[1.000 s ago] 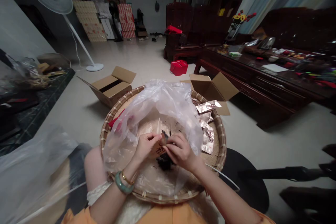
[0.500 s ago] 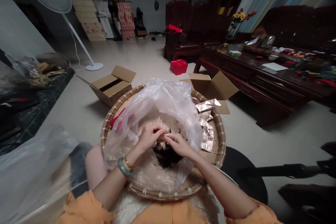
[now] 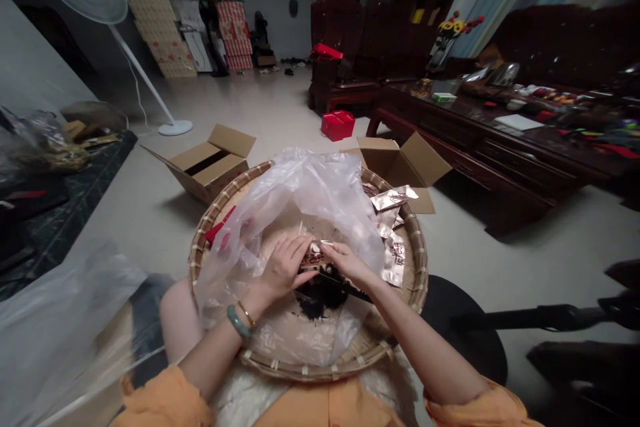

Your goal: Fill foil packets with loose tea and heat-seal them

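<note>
My left hand (image 3: 284, 269) and my right hand (image 3: 347, 263) meet above a round bamboo tray, pinching the edges of a small foil sachet (image 3: 315, 256) with red print from either side. Beneath them lies a heap of dark loose leaves (image 3: 320, 295), probably tea, on a clear plastic sheet. A clear plastic bag (image 3: 300, 195) bunches up over the far part of the round bamboo tray (image 3: 260, 361). Several more foil sachets (image 3: 393, 260) rest near the tray's right rim.
A red item (image 3: 219, 229) lies beneath the plastic at the tray's left. Open cardboard boxes (image 3: 210, 163) stand beyond the tray on a tiled floor, with a red box (image 3: 338, 125) farther off. A dark wooden table (image 3: 475, 137) runs along the right.
The sachet now shows its printed face between my fingertips. My hands have drawn slightly apart, my right hand's fingers have straightened, and the view has shifted slightly left.
</note>
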A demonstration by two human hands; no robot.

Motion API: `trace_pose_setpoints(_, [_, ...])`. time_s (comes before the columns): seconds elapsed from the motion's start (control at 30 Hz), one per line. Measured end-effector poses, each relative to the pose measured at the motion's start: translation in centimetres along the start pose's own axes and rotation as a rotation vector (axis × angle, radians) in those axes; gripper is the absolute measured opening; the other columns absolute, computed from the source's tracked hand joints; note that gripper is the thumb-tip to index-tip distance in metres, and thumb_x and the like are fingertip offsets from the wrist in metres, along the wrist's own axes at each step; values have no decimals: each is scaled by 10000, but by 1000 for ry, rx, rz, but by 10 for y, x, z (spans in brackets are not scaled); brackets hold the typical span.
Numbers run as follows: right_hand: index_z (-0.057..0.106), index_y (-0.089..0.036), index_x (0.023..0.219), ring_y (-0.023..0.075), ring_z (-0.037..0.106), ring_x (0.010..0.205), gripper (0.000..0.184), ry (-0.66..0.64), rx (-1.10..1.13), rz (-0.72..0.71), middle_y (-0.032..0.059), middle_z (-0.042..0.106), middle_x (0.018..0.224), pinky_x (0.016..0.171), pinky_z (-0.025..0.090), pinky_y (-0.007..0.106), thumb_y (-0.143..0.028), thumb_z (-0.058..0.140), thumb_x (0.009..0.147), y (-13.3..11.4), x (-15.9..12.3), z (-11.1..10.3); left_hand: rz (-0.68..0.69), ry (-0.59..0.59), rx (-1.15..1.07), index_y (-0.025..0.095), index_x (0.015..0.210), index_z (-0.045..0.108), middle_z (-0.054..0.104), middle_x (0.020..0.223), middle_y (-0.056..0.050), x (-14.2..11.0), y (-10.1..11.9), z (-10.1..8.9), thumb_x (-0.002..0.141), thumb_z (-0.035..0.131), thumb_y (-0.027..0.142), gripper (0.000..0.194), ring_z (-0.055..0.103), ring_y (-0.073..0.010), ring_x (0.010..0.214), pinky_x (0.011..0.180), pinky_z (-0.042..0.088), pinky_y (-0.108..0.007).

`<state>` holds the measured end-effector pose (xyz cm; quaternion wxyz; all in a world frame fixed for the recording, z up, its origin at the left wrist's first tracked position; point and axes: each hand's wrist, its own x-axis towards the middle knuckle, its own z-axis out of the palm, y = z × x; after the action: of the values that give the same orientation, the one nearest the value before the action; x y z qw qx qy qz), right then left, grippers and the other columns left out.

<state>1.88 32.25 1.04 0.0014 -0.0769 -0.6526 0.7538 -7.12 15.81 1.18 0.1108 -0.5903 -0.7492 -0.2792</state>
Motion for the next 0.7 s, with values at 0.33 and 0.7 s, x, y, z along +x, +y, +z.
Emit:
trace_pose_setpoints(0.33, [648,-145,1006,156,524,744,663,-116,-87,166,62,657,912,716,429,315,-726,389,821,-13,-15,0,-177,-76,103,141,1230,547,626,1134,-135,-5,20,-2,687,693,247,573,465,-325,1050,888,367,-477])
trace_pose_setpoints(0.7, [590,-150,1169,256,576,1074,472,141,-695,-115,134,635,1140,918,453,406,-510,473,887,-33,-47,-7,-522,131,-188,178,1048,643,654,962,-74,-13,3,8,660,693,218,394,532,-239,933,828,467,-365])
